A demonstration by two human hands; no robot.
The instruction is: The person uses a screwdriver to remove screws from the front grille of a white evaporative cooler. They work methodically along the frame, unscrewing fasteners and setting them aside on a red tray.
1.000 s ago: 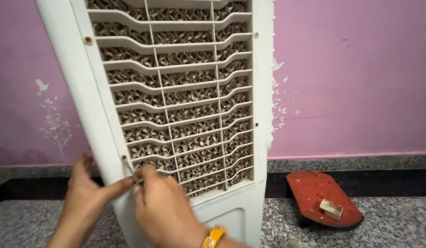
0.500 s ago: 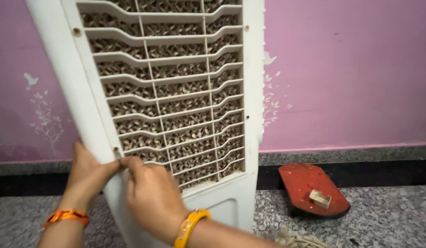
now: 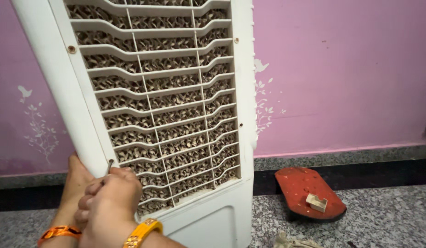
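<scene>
A tall white air cooler panel (image 3: 61,87) with curved louvres and a brown honeycomb pad behind them stands tilted in front of me. My left hand (image 3: 77,181) grips the panel's lower left edge; an orange bangle (image 3: 59,232) circles that wrist. My right hand (image 3: 113,198), with a yellow bangle (image 3: 144,231), is closed around a thin metal tool (image 3: 109,166) whose tip touches the frame beside the grille, at the lower left. A screw (image 3: 72,49) sits higher up on the same frame strip.
A red sandal sole (image 3: 309,190) lies on the speckled stone floor (image 3: 387,216) to the right, with a small beige plastic piece (image 3: 316,202) on it. A pink wall (image 3: 341,73) with white flower prints is behind. A pale scrap (image 3: 291,241) lies near the bottom edge.
The view has shifted a little, so the panel sits further left and lower. My right hand has stayed at the same lower left spot on the frame, fingers now curled tighter around the tool.
</scene>
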